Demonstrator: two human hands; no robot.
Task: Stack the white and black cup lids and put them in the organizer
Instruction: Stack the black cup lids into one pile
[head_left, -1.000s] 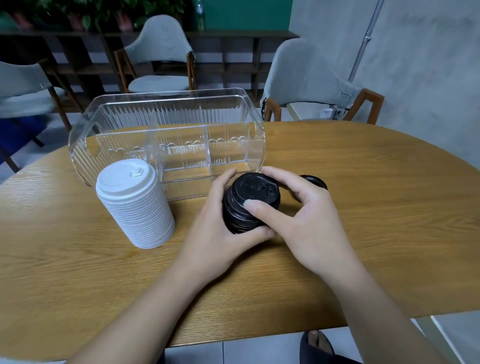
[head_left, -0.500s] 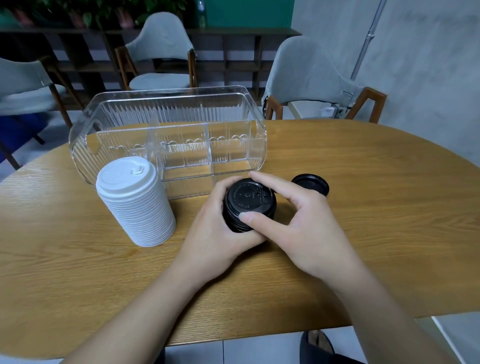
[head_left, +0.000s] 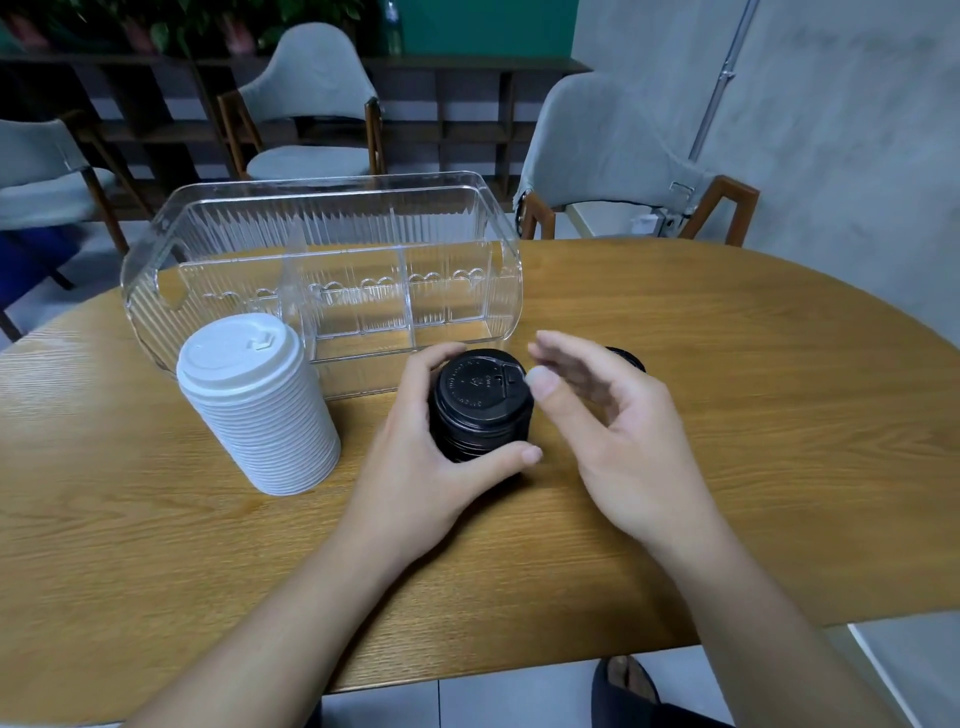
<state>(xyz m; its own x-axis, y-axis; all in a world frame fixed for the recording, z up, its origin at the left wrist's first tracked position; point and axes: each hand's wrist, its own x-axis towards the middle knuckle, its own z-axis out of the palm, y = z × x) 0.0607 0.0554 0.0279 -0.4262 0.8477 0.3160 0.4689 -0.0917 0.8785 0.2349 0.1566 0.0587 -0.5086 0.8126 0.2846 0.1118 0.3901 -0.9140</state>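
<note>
Right hand (head_left: 618, 415) has lifted off the black lids (head_left: 480, 405) — fingers now apart, empty. Left hand (head_left: 421, 457) keeps its grip round the stack on the table (head_left: 727, 415); one loose lid (head_left: 628, 358) left.

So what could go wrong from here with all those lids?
The left hand alone grips the black lid stack; the right hand is off it, so a nudge might skew the lids. One loose black lid lies half hidden behind the right hand and could be knocked or forgotten. The tall white lid stack stands close by the left forearm, and a bump could topple it before it reaches the clear organizer.
</note>
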